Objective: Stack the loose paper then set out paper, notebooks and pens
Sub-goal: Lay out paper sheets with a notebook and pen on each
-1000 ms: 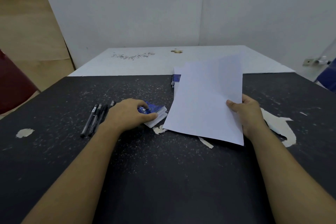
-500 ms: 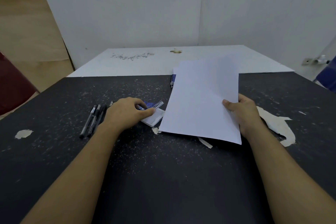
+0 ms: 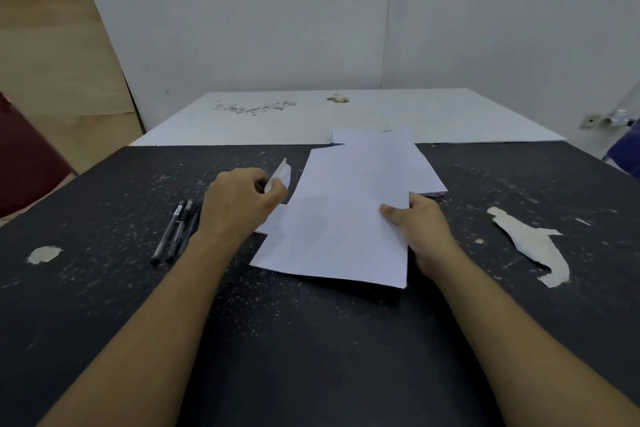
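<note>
Item: my right hand [image 3: 429, 232] pinches one sheet [image 3: 339, 225], now lowered almost flat onto the counter [image 3: 311, 340] before the stack [image 3: 426, 173]; my left hand [image 3: 242, 204] grips the notebook [image 3: 280, 174], newly tipped on edge beside the pens [image 3: 176, 229], setting-out seemingly begun.

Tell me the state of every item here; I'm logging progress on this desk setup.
pens: lying side by side, untouched
paper stack: flat, edges uneven
top sheet: held askew over paper stack
right hand: pinches top sheet's right edge
small notebook: tilted up on edge
left hand: grips small notebook
</note>
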